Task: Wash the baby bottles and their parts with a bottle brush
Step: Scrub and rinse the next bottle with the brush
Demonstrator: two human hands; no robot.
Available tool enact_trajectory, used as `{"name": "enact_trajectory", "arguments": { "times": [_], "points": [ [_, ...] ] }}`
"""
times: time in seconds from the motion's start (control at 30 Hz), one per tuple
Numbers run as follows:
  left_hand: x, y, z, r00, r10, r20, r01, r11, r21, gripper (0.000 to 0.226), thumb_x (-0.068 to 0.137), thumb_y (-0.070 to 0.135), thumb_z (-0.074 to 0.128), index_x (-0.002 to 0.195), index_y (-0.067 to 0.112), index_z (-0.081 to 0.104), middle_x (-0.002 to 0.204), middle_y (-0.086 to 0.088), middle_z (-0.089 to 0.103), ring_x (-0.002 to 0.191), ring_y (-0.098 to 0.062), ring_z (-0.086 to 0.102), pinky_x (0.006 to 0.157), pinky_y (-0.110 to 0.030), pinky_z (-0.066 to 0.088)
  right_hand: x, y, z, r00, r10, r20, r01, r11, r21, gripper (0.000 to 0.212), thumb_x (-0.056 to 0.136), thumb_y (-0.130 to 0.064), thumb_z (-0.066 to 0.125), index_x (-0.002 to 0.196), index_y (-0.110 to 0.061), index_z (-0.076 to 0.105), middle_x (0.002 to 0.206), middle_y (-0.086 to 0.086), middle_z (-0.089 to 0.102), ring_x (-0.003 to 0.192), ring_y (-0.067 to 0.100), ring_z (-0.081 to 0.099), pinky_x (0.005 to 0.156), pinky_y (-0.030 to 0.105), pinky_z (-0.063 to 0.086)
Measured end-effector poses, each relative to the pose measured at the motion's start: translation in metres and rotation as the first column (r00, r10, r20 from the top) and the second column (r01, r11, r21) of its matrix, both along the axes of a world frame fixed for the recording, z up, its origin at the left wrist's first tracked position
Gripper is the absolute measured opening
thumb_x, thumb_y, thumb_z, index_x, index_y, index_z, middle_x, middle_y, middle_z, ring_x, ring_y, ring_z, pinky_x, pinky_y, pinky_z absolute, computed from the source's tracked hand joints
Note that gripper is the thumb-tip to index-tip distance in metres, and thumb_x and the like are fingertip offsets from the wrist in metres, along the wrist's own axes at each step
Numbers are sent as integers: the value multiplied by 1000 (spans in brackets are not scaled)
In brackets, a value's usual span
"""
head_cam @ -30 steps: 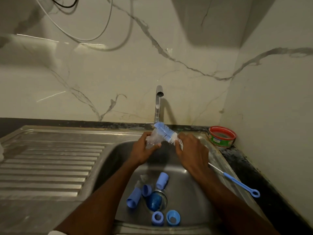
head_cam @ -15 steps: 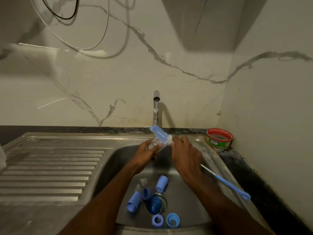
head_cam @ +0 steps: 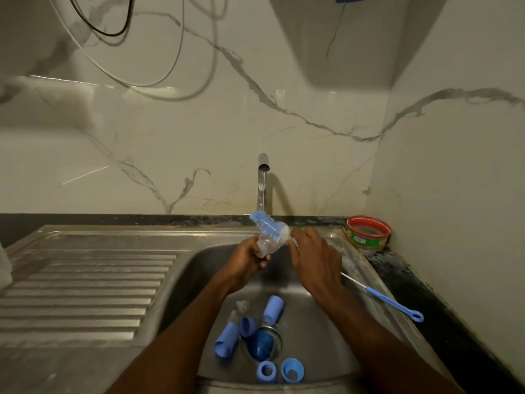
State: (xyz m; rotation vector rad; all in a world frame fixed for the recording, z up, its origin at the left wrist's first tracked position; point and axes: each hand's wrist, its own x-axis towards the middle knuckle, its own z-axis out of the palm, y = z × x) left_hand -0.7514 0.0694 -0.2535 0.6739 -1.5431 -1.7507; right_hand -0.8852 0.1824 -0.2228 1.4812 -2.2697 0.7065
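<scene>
Over a steel sink (head_cam: 199, 263) with its ribbed drainboard (head_cam: 85, 280) at nine o'clock, my left hand (head_cam: 245, 261) curls around a clear baby bottle (head_cam: 265, 245), held tilted under the running tap (head_cam: 262, 180) at twelve o'clock. The blue bottle brush (head_cam: 267, 224) lies across the bottle's top; my right hand (head_cam: 315, 258) grips its handle near the bristles, the blue end pointing to four o'clock. Blue bottle parts (head_cam: 274, 308) lie around the drain (head_cam: 262, 342) at six o'clock. A red-rimmed tub (head_cam: 368, 233) sits at two o'clock.
</scene>
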Motion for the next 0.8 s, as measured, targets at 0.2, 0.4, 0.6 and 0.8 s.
{"name": "enact_trajectory", "arguments": {
  "times": [0.2,0.4,0.6,0.8],
  "points": [
    [-2,-2,1,976,161,147,-127,967,-221,25,104,15,50,124,7,62,85,-8,65,72,-15,58,67,-27,51,5,3,0,999,36,10,-36,999,-1,30,103,-37,48,132,-28,50,126,-3,54,96,16,60,75,30,48],
    [1,2,-2,945,269,185,-234,953,-194,21,104,13,52,116,0,63,101,-24,68,82,-27,61,77,-36,52,2,-4,2,999,6,-42,-8,999,-41,24,103,-38,48,125,-29,53,119,-4,56,88,15,60,65,28,39],
    [-1,14,2,976,185,113,-179,982,-68,21,105,7,49,125,3,56,119,-21,68,104,-33,69,95,-46,57,10,1,-4,994,107,2,-107,993,40,26,103,-36,49,128,-28,52,124,-2,55,95,14,59,77,31,51],
    [-1,11,4,971,200,130,-182,974,-138,23,104,11,54,125,3,57,111,-20,71,94,-30,71,87,-42,58,0,-3,4,1000,-9,-16,9,1000,-11,28,104,-37,46,130,-28,52,125,-2,55,97,18,60,72,31,43]
  ]
}}
